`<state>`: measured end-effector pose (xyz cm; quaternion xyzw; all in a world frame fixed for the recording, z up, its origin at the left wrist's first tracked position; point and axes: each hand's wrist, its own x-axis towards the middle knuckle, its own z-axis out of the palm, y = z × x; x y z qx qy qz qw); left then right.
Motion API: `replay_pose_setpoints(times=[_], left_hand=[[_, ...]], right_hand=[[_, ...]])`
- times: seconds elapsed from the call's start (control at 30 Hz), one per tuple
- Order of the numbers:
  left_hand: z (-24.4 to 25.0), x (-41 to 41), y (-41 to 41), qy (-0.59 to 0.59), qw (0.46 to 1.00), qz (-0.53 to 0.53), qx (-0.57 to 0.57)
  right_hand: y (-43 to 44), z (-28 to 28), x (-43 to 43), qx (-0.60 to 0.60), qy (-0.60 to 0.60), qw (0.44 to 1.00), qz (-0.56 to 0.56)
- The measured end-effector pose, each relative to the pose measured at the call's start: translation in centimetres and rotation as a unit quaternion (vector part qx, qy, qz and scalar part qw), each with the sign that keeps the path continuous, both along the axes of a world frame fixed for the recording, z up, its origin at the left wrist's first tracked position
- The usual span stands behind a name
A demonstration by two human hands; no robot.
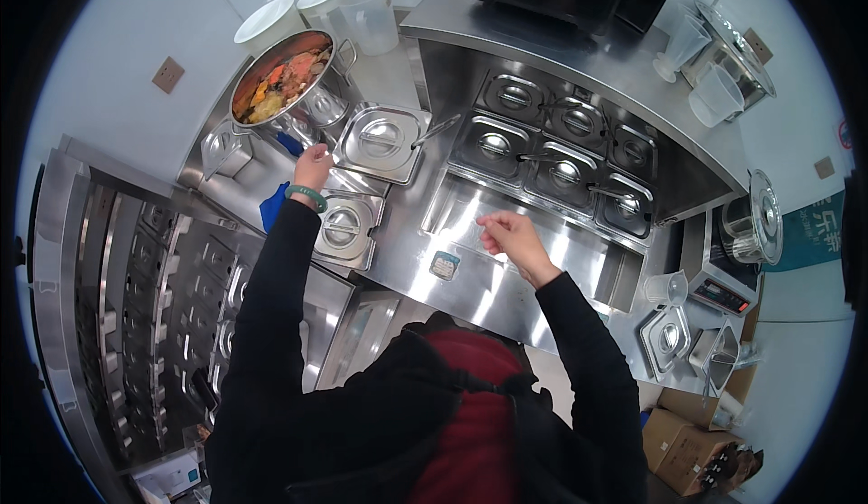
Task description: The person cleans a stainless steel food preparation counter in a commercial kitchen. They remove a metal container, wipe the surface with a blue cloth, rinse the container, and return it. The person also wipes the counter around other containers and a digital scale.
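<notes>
My left hand (314,165), with a green bangle (306,196) at its wrist, is beside a blue cloth (289,143); whether it grips anything is unclear. Above it stands a large steel pot (285,114) holding mixed orange, yellow and brown food. A lidded steel pan (380,139) is just to the right of this hand, and another lidded pan (342,230) sits below. Over the recessed steel well (468,209) hovers my right hand (510,241), fingers loosely curled together and nothing visible in them. A small teal-edged label (444,265) lies on the counter to its left.
Several lidded pans (493,143), some with utensil handles sticking out, line the back of the well. A raised steel shelf (434,19) curves behind them. At right are a cooker with a pot (746,226), a clear jug (666,288) and a loose lid (666,338).
</notes>
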<state>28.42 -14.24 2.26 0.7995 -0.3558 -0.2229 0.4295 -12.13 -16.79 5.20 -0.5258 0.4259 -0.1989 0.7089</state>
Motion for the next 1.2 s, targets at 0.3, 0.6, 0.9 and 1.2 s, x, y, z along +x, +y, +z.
replay_pose_setpoints(times=[0.3,0.6,0.9,1.2], left_hand=[[-5.2,5.3,-3.6,-0.035,0.996,-0.044,0.076],[-1.5,2.6,-3.9,0.287,0.955,-0.051,0.048],[-1.2,3.2,-3.5,0.358,0.929,-0.086,0.024],[3.8,-7.4,-0.6,0.292,0.936,-0.188,0.06]], right_hand=[[-5.8,-2.7,15.0,-0.003,0.016,0.995,-0.098],[-8.0,-9.3,20.1,-0.097,0.091,0.964,-0.229],[-6.9,-6.9,18.3,-0.085,0.032,0.97,-0.227],[-3.6,0.1,5.1,0.004,-0.031,0.981,-0.192]])
